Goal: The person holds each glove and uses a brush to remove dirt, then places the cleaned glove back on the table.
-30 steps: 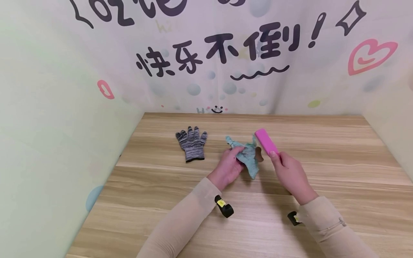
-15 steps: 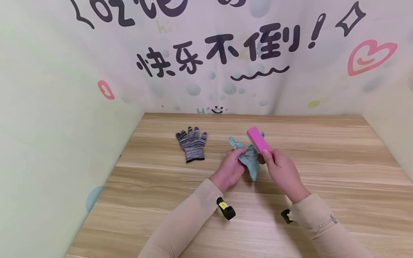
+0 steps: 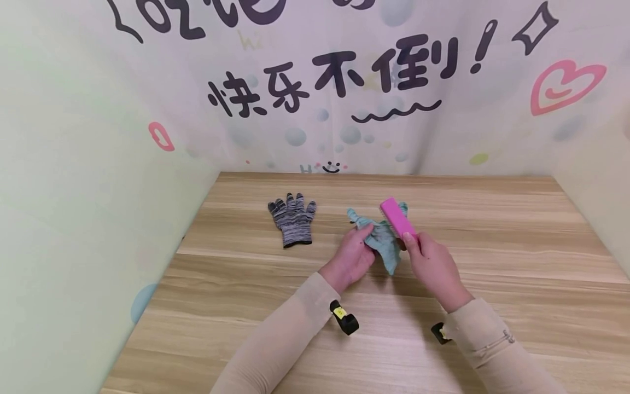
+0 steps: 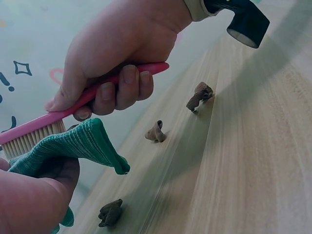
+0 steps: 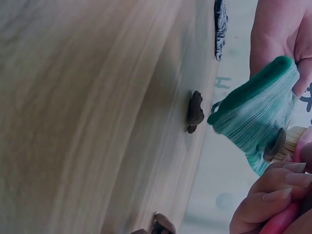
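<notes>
My left hand (image 3: 350, 260) pinches a teal knitted glove (image 3: 385, 247), thumb on top, above the table. In the left wrist view the glove's green cuff (image 4: 108, 146) points away from that hand. Gripped in my right hand (image 3: 434, 269) is a pink brush (image 3: 396, 216), its handle running through the curled fingers. The pale bristles (image 4: 36, 139) press against the glove. A brown piece (image 5: 276, 145) shows between bristles and glove in the right wrist view; whether it is stuck to the glove I cannot tell.
A grey-and-black knitted glove (image 3: 293, 221) lies flat at the left on the wooden table (image 3: 236, 306). The left wrist view has brown crumpled lumps on the tabletop: a near dark lump (image 4: 111, 213), a middle lump (image 4: 155, 132) and a farther lump (image 4: 199, 96).
The brush has come left from beside the teal glove onto it, then shifted slightly back to the right. My left hand keeps its hold and has moved only a little.
</notes>
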Motion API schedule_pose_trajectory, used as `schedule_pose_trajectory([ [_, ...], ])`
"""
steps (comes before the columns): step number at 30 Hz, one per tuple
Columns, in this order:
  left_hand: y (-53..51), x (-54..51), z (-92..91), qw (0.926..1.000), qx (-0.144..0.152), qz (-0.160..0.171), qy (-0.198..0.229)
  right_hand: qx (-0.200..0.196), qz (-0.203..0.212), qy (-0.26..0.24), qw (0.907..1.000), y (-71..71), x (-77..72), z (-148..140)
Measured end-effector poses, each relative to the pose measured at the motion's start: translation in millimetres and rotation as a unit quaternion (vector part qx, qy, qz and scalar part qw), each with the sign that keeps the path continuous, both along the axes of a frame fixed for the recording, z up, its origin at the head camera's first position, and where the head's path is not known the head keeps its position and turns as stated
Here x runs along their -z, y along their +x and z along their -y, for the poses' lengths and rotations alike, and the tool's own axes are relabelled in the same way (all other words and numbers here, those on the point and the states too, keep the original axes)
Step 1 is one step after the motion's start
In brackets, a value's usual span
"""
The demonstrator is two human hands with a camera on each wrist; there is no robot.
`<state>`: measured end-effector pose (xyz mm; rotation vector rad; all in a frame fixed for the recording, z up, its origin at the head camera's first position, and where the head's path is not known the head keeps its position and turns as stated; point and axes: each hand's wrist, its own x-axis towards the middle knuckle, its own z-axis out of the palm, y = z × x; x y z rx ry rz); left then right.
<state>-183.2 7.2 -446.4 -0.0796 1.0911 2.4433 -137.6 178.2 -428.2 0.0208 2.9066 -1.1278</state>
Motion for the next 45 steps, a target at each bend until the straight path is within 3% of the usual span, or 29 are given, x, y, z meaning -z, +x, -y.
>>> schedule_pose_trajectory([
  [17, -1.5, -0.7, 3.6, 0.9992, -0.004, 0.009, -0.039, 0.001, -0.008, 0.012, 0.9999, 2.1, 4.0, -9.4],
  [30, -1.9, -5.3, 3.6, 0.9993, -0.011, 0.025, -0.026, 0.010, -0.014, 0.021, 0.9996, 1.3, 7.7, -17.6],
  [45, -5.1, -7.4, 8.4, 0.9993, -0.003, 0.006, -0.038, 0.022, -0.015, 0.027, 0.9993, 0.2, 9.3, -25.4],
])
